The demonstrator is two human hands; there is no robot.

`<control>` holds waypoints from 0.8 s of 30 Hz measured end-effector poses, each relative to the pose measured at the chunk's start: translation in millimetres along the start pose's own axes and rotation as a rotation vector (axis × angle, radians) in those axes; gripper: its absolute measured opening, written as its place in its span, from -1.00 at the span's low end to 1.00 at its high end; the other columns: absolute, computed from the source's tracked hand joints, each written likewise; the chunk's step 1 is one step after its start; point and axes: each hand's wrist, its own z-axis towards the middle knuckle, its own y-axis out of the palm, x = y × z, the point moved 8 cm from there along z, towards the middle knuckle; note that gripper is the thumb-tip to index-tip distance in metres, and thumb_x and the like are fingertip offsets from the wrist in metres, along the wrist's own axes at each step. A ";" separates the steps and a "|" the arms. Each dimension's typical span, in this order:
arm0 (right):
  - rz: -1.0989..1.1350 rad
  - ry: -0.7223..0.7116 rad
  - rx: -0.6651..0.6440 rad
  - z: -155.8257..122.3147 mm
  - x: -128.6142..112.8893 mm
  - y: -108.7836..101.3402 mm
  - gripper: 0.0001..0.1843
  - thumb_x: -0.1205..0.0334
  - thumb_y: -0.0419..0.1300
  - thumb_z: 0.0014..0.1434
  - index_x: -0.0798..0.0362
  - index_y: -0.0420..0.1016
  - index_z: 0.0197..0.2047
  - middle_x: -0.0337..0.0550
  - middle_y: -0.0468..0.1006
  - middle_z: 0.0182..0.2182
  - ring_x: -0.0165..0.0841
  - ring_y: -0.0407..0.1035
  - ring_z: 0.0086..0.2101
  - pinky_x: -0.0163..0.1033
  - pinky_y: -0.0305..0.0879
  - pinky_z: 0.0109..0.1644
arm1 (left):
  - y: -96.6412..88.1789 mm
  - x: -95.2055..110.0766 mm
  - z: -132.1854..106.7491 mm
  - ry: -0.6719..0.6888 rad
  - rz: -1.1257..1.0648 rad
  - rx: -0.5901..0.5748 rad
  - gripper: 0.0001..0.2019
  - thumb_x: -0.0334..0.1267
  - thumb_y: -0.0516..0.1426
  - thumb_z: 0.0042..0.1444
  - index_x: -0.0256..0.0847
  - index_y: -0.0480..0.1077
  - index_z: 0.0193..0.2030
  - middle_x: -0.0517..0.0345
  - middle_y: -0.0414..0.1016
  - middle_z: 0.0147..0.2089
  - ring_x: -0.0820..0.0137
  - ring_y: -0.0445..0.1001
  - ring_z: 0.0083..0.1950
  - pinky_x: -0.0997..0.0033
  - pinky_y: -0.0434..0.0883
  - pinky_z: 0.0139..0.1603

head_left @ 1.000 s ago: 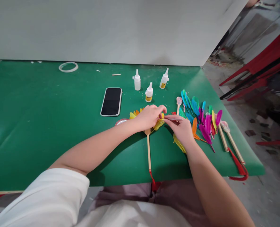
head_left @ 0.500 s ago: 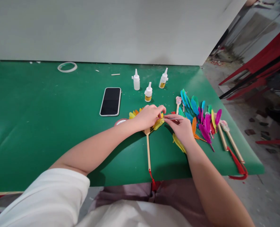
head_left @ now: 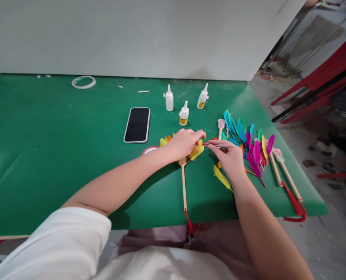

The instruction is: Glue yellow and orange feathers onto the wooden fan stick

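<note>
My left hand (head_left: 187,140) lies over the top of a feather fan (head_left: 183,182), its fingers bent and pressed down on it. Yellow and orange feathers (head_left: 197,153) fan out on both sides of that hand, which hides the middle. The fan's wooden handle points toward me and ends in a red tassel (head_left: 189,223). My right hand (head_left: 230,158) pinches thin tweezers (head_left: 221,145), whose tip points left, just off the yellow feathers. Under my right wrist lies a loose yellow feather (head_left: 222,177).
Loose coloured feathers (head_left: 256,151) and more wooden handles (head_left: 288,181) lie at the right. Three small glue bottles (head_left: 183,114) stand behind my hands. A phone (head_left: 137,125) and a tape ring (head_left: 83,82) lie on the green table (head_left: 58,132), with a white panel (head_left: 117,39) behind.
My right hand has moved a little to the right, drawing the tweezers' tip away from the feathers by my left hand. My left hand has stayed in place.
</note>
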 end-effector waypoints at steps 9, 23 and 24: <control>-0.003 -0.007 0.000 1.7 0.1 1.0 -0.86 0.20 0.28 -0.04 0.04 0.58 -0.36 -0.16 0.62 -0.35 -0.30 0.48 -0.29 -0.23 0.42 -0.22 | 3.3 -0.1 -0.1 0.068 0.136 0.063 -0.76 -0.45 0.04 0.14 -0.17 0.28 -0.05 0.16 0.51 -0.34 0.34 0.47 -0.17 0.35 0.23 -0.17; 0.011 -0.011 -0.001 1.6 2.0 0.4 -0.85 0.18 0.28 -0.03 0.04 0.58 -0.37 -0.15 0.61 -0.35 -0.29 0.48 -0.29 -0.21 0.42 -0.22 | 6.1 2.9 -2.8 0.120 0.188 0.046 -0.72 -0.43 -0.02 0.17 -0.17 0.22 0.02 0.16 0.49 -0.35 0.35 0.47 -0.18 0.37 0.24 -0.18; 0.009 -0.008 0.000 1.6 2.2 0.3 -0.85 0.18 0.28 -0.03 0.04 0.58 -0.37 -0.15 0.61 -0.34 -0.29 0.48 -0.29 -0.21 0.41 -0.21 | 6.1 3.0 -2.5 0.119 0.188 0.050 -0.71 -0.44 -0.01 0.16 -0.16 0.22 0.02 0.16 0.49 -0.35 0.34 0.46 -0.17 0.37 0.23 -0.19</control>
